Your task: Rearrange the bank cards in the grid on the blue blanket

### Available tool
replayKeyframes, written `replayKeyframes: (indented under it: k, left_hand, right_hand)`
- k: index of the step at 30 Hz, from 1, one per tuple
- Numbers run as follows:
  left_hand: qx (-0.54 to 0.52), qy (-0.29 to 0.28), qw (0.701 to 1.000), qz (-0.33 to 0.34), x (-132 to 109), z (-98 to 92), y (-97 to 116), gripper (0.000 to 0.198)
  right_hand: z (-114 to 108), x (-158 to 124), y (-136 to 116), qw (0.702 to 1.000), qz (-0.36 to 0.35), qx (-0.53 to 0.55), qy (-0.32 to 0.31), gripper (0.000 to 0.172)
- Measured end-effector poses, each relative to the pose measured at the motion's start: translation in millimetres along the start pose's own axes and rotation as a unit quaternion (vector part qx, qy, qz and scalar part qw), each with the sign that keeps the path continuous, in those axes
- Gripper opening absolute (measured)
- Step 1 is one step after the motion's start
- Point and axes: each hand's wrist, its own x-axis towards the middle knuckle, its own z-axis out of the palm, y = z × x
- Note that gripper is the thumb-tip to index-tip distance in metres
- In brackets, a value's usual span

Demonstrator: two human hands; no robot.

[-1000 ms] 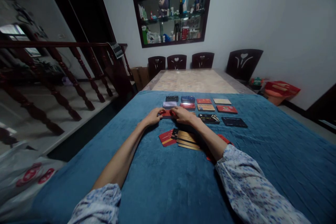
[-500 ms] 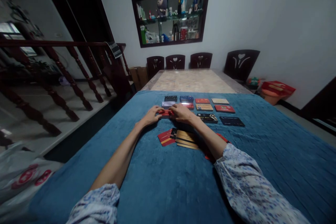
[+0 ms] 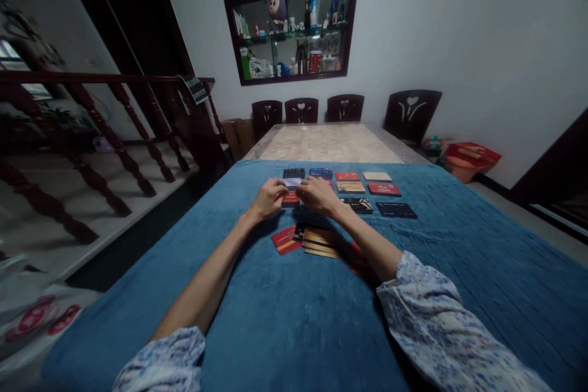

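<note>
Red card stack on the blue cloth, left hand at its nine o'clock end, right hand at three, fingers curled inward, can't tell whether either grips! Pale stack just beyond at twelve, gold cards fanned near five.

A blue cloth spreads over the near part of a table, pale at its far end. Cards sit in rows on the cloth: the far row, left to right, holds black cards, blue cards, red cards and cream cards, while navy cards mark the near row's right end. Nearer still, a crimson card and gold cards lie loosely in a cluster.
</note>
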Motion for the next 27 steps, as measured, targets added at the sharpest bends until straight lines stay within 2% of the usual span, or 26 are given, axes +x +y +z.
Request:
replayKeyframes:
  k: [6, 13, 20, 27]
  left_hand:
    - [-0.009, -0.003, 0.999, 0.046, 0.5, -1.6, 22.4, 0.018]
    - [-0.012, -0.05, 0.996, 0.075, -13.5, -2.3, 47.6, 0.021]
    - [-0.005, -0.113, 0.989, 0.098, -30.4, 5.0, 80.0, 0.02]
    - [-0.033, -0.144, 0.986, 0.076, -46.4, 2.0, 106.4, 0.021]
  right_hand:
    - [0.8, -25.0, 9.8, 0.999, -0.022, -0.014, 0.038, 0.027]
    - [12.2, -71.7, 21.0, 0.992, -0.072, -0.008, 0.105, 0.025]
    - [12.0, -113.3, 18.6, 0.994, -0.077, -0.001, 0.083, 0.023]
    - [8.1, -127.7, 5.0, 0.997, -0.068, 0.035, 0.026, 0.027]
